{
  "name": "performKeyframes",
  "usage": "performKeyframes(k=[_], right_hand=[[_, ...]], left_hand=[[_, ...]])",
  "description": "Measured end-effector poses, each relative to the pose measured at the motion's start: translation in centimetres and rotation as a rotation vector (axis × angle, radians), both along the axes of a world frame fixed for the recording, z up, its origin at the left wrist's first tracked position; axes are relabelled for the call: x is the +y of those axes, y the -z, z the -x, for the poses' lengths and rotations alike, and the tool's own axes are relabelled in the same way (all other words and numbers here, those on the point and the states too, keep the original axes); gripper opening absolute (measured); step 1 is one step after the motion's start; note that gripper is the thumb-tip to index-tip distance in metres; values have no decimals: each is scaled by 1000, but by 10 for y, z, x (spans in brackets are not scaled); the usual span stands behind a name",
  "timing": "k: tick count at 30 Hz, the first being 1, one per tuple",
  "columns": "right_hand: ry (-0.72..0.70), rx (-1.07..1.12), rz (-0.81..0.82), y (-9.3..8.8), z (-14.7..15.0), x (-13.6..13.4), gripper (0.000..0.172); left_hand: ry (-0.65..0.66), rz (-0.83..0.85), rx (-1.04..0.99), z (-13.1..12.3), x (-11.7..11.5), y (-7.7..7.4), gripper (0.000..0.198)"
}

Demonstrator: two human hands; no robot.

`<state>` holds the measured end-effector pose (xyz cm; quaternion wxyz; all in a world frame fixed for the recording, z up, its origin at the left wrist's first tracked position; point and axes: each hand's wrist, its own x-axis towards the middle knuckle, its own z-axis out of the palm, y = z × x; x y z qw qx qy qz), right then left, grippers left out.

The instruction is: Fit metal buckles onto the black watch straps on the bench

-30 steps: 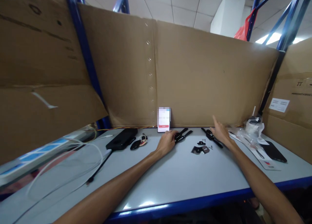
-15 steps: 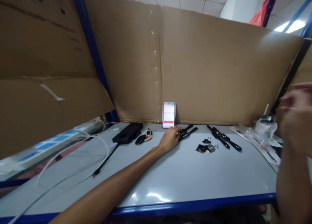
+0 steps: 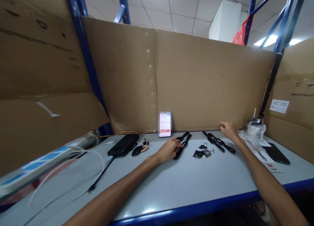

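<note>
My left hand (image 3: 169, 150) is at the middle of the table, its fingers closed on a black metal spokeshave body (image 3: 179, 153). A second black spokeshave body (image 3: 183, 136) lies just behind it. My right hand (image 3: 229, 130) hovers by the back of the table, fingers curled; whatever may be in them is hidden. Near it, two more black spokeshave bodies (image 3: 227, 147) lie side by side. Between the hands are flat metal blades (image 3: 207, 153), a small black cap piece (image 3: 202, 147) and small silver screws (image 3: 212, 151).
A phone (image 3: 165, 124) leans on the cardboard wall (image 3: 191, 78). To the left are a black device (image 3: 124, 145), keys with a fob (image 3: 137, 150), a white cable (image 3: 103, 160) and a power strip (image 3: 46, 160). At right are a plastic-wrapped container (image 3: 253, 129) and a dark phone-like slab (image 3: 277, 153).
My right hand has come down and left from the right edge to the table's back. My left hand has drawn the spokeshave slightly nearer. The view has tilted up and turned right.
</note>
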<state>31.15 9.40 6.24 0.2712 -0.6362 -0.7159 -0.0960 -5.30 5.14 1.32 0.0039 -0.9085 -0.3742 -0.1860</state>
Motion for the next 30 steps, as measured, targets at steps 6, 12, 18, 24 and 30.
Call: performKeyframes(k=[6,12,18,24,30], right_hand=[[25,-13,40,5,-5,7,29],[32,-11,72,10,-10,11,29],[33,-49,82,13,-12,12,27],[18,-64,117,15,-13,11,29],[16,-59,123,17,-14,13,29]], left_hand=[[137,1,-3,-10,-17,-8,37],[152,33,101,-13,-29,-18,35],[222,217,202,-17,-58,-40,27],[71,417,308,-4,-67,-50,22],[-179,361,395,4,-61,-49,7]])
